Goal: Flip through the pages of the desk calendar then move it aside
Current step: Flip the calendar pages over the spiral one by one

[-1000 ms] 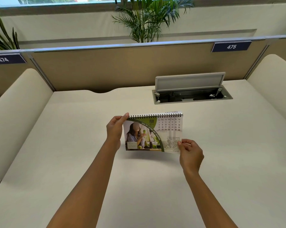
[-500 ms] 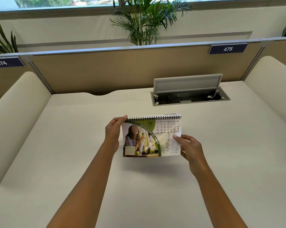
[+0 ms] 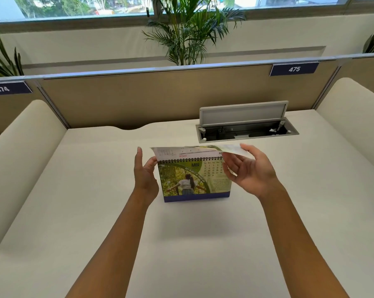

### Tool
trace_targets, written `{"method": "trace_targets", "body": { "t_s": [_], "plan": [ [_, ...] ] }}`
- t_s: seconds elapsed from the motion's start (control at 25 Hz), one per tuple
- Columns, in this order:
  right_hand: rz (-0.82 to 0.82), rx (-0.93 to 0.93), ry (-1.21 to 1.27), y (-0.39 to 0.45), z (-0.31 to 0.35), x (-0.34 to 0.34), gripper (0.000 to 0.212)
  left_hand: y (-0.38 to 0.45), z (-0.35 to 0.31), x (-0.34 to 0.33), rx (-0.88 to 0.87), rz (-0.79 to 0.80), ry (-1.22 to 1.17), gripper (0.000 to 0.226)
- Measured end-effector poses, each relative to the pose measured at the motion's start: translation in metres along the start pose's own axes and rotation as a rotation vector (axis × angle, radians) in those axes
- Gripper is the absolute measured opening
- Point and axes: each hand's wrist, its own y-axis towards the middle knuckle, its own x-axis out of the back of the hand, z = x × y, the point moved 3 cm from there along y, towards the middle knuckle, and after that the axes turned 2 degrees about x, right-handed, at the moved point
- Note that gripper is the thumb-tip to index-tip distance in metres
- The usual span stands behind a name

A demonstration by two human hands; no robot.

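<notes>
A spiral-bound desk calendar (image 3: 190,183) stands upright on the cream desk (image 3: 203,244), showing the green MAR page with a photo of a person outdoors. Its lifted page (image 3: 181,152) arches over the spiral toward the back. My left hand (image 3: 144,171) steadies the calendar's upper left corner, thumb at the spiral. My right hand (image 3: 249,171) is palm up at the upper right, fingertips pinching the raised page's right edge.
An open cable hatch (image 3: 246,130) with its raised grey lid sits in the desk behind the calendar. Beige partitions (image 3: 138,97) with labels 474 (image 3: 3,89) and 475 (image 3: 293,69) border the back; padded dividers (image 3: 20,158) flank both sides. Plants stand beyond.
The FEB page, earlier facing me with my right hand at its lower right corner, has been lifted up and over the spiral, uncovering MAR. My right hand rose with it.
</notes>
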Motion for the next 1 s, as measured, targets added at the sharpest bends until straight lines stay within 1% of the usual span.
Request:
{"method": "trace_targets", "body": {
  "t_s": [0.08,0.12,0.2,0.28,0.36,0.44,0.52,0.6,0.68,0.72,0.76,0.88,0.92,1.0],
  "plan": [
    [0.003,-0.006,0.040,0.008,0.001,-0.006,0.047,0.000,0.001,-0.004,-0.034,-0.008,0.032,0.066],
    [0.004,-0.005,0.050,0.012,0.001,-0.008,0.049,0.001,0.001,-0.005,-0.059,-0.025,0.072,0.058],
    [0.001,0.012,0.055,0.019,0.002,-0.011,0.053,0.003,0.001,-0.007,-0.094,-0.055,0.173,0.036],
    [0.003,0.033,0.048,0.025,0.002,-0.013,0.056,0.005,0.001,-0.007,-0.098,-0.079,0.216,0.020],
    [0.013,0.051,0.038,0.027,0.002,-0.013,0.055,0.008,0.003,-0.004,-0.094,-0.112,0.220,0.018],
    [-0.009,0.096,-0.006,0.027,0.001,-0.009,0.048,0.010,0.007,-0.001,-0.101,-0.130,0.230,0.019],
    [-0.115,0.198,-0.126,0.028,-0.002,0.001,0.037,0.012,0.009,0.001,-0.113,-0.144,0.219,0.021],
    [-0.320,0.337,-0.314,0.027,-0.009,0.017,0.028,0.013,0.009,0.002,-0.125,-0.165,0.214,0.023],
    [-0.530,0.401,-0.515,0.026,-0.020,0.033,0.031,0.012,0.006,0.001,-0.127,-0.188,0.211,0.023],
    [-0.589,0.390,-0.602,0.026,-0.027,0.041,0.036,0.011,0.005,0.000,-0.122,-0.200,0.212,0.022],
    [-0.603,0.357,-0.677,0.029,-0.035,0.049,0.042,0.009,0.004,-0.001,-0.115,-0.214,0.214,0.021],
    [-0.548,0.219,-0.864,0.039,-0.060,0.069,0.059,0.005,0.001,-0.004,-0.073,-0.256,0.229,0.021],
    [-0.531,0.195,-0.920,0.041,-0.066,0.072,0.061,0.004,0.000,-0.004,-0.062,-0.261,0.234,0.021],
    [-0.493,0.210,-1.011,0.042,-0.075,0.073,0.059,0.004,-0.003,-0.004,-0.045,-0.256,0.244,0.020]
  ]
}}
